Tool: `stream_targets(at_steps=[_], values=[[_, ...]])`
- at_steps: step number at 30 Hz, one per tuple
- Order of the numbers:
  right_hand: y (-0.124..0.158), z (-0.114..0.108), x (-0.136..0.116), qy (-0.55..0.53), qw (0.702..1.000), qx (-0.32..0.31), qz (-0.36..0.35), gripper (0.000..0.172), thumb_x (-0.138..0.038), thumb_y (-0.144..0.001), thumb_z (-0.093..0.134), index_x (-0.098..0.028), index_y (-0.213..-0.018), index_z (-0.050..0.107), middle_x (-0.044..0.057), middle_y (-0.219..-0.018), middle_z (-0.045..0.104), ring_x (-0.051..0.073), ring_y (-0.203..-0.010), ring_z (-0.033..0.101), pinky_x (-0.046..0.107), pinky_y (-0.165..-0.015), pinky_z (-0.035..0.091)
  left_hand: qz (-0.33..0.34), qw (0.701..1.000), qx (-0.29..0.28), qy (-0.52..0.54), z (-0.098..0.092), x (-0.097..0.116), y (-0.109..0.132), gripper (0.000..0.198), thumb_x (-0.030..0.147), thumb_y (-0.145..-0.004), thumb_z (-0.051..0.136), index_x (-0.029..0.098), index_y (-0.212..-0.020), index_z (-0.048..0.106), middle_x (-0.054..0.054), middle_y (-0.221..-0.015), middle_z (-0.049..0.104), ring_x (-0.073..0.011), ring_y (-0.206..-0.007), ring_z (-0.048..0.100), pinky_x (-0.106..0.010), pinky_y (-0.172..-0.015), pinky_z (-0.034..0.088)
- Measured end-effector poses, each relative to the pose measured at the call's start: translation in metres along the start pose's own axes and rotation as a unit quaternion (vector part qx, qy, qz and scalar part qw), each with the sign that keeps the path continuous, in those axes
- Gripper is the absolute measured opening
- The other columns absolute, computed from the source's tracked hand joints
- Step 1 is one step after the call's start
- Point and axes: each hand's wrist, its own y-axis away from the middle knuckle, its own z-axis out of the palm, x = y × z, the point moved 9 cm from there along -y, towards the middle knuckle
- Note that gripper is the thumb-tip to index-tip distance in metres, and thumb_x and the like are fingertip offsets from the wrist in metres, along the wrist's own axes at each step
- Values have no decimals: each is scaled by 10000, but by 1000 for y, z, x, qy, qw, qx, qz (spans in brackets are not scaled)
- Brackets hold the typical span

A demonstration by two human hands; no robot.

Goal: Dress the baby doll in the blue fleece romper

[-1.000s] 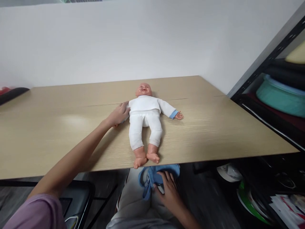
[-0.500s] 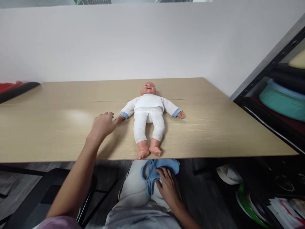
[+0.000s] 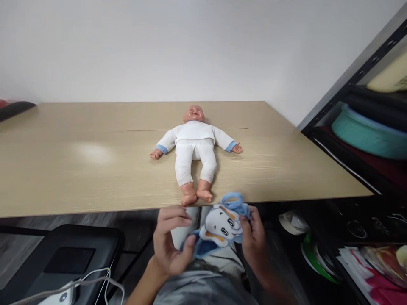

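Observation:
A baby doll in a white top and white trousers lies on its back on the wooden table, arms spread, feet at the near edge. Below the table edge, over my lap, I hold a small blue and white cloth item with a cartoon face. My left hand grips its left side with thumb and curled fingers. Its right side is pinched by my right hand. Both hands are apart from the doll.
A black shelf unit stands to the right with a teal roll and other goods. A black case with white cables sits at lower left. Papers and items lie on the floor at lower right.
My left hand has left the doll's arm and come down to my lap. Both hands have lifted the blue cloth item and turned its cartoon face up.

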Motion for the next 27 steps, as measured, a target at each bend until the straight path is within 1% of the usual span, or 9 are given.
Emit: stream_targets(at_steps=[7, 9, 11, 14, 16, 19, 22, 25, 27], values=[[1, 1, -77, -115, 993, 15, -22, 148, -408, -1096, 577, -273, -1149, 610, 18, -993, 742, 216, -935, 721, 306, -834, 597, -234, 939, -223, 117, 29, -9, 24, 729, 780, -918, 729, 315, -1458, 573, -118, -1332, 686, -334, -1187, 698, -488, -1028, 578], [7, 8, -84, -104, 994, 9, -42, 126, -393, -1108, 578, -278, -1155, 599, 19, -1021, 734, 210, -961, 710, 311, -870, 591, -262, 932, -227, 106, 25, -5, 21, 745, 787, -879, 775, 317, -1431, 599, -97, -1304, 715, -325, -1146, 715, -461, -1001, 586], [13, 15, -87, -86, 994, -14, -59, 97, -374, -1118, 574, -277, -1121, 583, 34, -1085, 723, 204, -984, 701, 309, -868, 588, -267, 938, -215, 50, 18, -3, 16, 530, 629, -933, 817, 308, -1323, 658, -68, -1217, 740, -284, -1081, 721, -416, -962, 590], [18, 20, -96, -54, 990, -71, -105, 63, -315, -1107, 583, -266, -1072, 564, 97, -1301, 690, 239, -1158, 703, 366, -952, 603, -224, 955, -192, -18, 7, 1, 5, 137, 356, -1062, 711, 284, -1178, 695, -47, -1077, 744, -219, -950, 710, -337, -840, 592], [17, 14, -111, -14, 984, -82, -160, 101, -265, -1062, 631, -264, -1149, 580, 143, -1464, 621, 309, -1372, 631, 493, -1119, 561, -152, 969, -190, -50, 4, 8, -6, 109, 247, -1087, 652, 280, -1183, 691, -59, -1121, 755, -224, -1027, 709, -338, -874, 591], [10, 2, -150, 63, 958, -76, -270, 600, -242, -936, 783, -281, -1466, 504, 186, -1653, 473, 400, -1576, 449, 659, -1276, 414, -6, 970, -203, -131, 1, 24, -23, 180, 138, -1063, 643, 269, -1175, 692, -89, -1279, 751, -259, -1209, 668, -408, -1027, 554], [7, 14, -187, 134, 899, -166, -381, 917, -249, -891, 849, -331, -1657, 353, 156, -1716, 444, 397, -1606, 429, 666, -1310, 388, 116, 954, -197, -194, 0, 39, -38, 192, 125, -1058, 645, 258, -1174, 720, -96, -1240, 764, -269, -1191, 653, -440, -1042, 533], [4, 35, -201, 171, 843, -283, -424, 732, -165, -952, 742, -315, -1611, 460, 100, -1486, 688, 313, -1438, 626, 548, -1247, 500, 166, 949, -163, -213, -6, 48, -49, 271, 126, -1074, 611, 278, -1259, 738, -81, -1134, 772, -260, -1131, 661, -419, -1012, 536], [-7, 39, -203, 159, 849, -307, -399, 525, -82, -955, 654, -283, -1437, 602, 64, -1250, 777, 258, -1248, 727, 446, -1130, 585, 132, 959, -169, -186, -9, 44, -56, 292, 122, -1079, 576, 288, -1269, 724, -78, -1134, 763, -253, -1110, 679, -402, -995, 548]])
